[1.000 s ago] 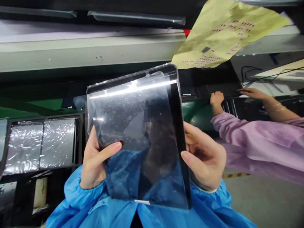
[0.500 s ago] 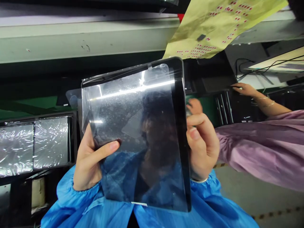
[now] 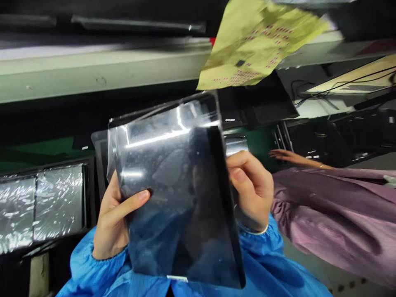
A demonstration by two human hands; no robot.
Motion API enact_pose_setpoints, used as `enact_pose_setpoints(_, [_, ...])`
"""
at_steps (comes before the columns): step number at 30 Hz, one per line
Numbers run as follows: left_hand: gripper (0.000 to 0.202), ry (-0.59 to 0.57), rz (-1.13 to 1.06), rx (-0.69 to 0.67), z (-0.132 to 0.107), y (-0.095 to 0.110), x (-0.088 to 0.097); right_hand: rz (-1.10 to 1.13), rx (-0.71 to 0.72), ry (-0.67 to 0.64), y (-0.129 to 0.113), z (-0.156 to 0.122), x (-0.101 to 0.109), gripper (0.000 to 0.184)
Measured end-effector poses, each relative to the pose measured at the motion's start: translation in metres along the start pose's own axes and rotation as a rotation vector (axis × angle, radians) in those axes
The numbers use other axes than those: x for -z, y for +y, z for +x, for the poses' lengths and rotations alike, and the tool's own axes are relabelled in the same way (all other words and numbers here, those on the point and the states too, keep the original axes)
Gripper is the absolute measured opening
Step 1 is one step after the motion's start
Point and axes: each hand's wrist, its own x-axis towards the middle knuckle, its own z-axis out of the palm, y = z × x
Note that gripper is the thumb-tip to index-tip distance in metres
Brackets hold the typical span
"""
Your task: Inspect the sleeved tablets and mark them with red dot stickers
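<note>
I hold a black tablet point(image 3: 185, 214) upright in front of me, its glossy screen covered by a clear film point(image 3: 161, 140) that stands loose at the upper left. My left hand point(image 3: 113, 218) grips the tablet's left edge, thumb lying across the screen. My right hand point(image 3: 250, 185) is closed on the right edge near the top, fingers curled over it. Blue sleeves show below both wrists.
A co-worker in a pink sleeve point(image 3: 324, 214) reaches a hand point(image 3: 287, 156) toward the green belt point(image 3: 260, 144) at right. A yellow sheet with red dots point(image 3: 253, 41) hangs above. Trays of foil-wrapped panels point(image 3: 40, 206) stand at left. A pale beam point(image 3: 93, 70) crosses the back.
My right hand slid up the tablet's right edge and closed tighter. The tablet tilted and shifted slightly left. The co-worker's arm moved lower and nearer.
</note>
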Motion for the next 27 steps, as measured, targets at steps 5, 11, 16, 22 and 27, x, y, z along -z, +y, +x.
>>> enact_pose_setpoints(5, [0.077,0.063,0.029,0.068,0.018,-0.007,-0.005,-0.188,0.326,0.571,0.052,0.102,0.072,0.018])
enact_pose_setpoints(11, [0.085,0.123,0.050,0.130,0.034,-0.019,-0.012,-0.299,0.588,0.897,0.098,0.194,0.130,0.023])
enact_pose_setpoints(16, [0.083,0.214,0.059,0.136,0.037,-0.018,-0.022,-0.372,0.671,0.849,0.096,0.209,0.107,0.015])
enact_pose_setpoints(22, [0.082,0.219,0.089,0.124,0.041,-0.017,-0.037,-0.234,0.778,0.831,0.102,0.221,0.103,0.009])
enact_pose_setpoints(27, [0.083,0.224,0.100,0.121,0.047,-0.018,-0.043,-0.360,0.771,0.850,0.104,0.221,0.106,0.011])
